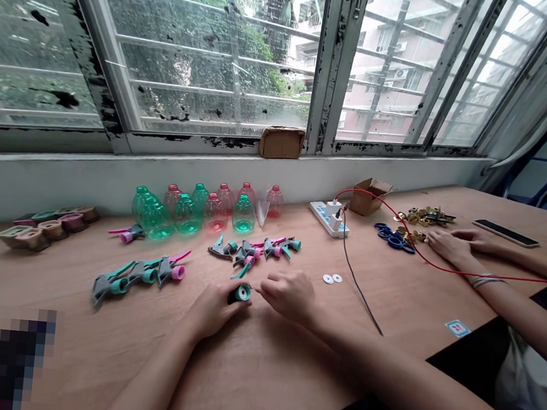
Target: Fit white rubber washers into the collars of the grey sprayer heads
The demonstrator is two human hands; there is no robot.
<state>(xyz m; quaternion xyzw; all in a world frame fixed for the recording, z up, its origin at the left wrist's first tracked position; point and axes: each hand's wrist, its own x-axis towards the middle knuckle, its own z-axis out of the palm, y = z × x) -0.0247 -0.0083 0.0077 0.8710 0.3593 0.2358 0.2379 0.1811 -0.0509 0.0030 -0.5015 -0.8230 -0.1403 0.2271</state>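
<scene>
My left hand is closed around a grey and teal trigger sprayer head, with the open end of its teal collar facing right. Just right of that collar, my right hand has its fingers pinched together; anything between the fingertips is too small to make out. Two white washers lie flat to the right of my right hand. Behind my hands is a cluster of sprayer heads in grey, teal and pink. More sprayer heads lie in a row to the left.
Green bottles and red bottles stand by the wall. A power strip with a dark cable is right of them. Another person's hands rest near blue-handled scissors. A phone and small containers also lie here.
</scene>
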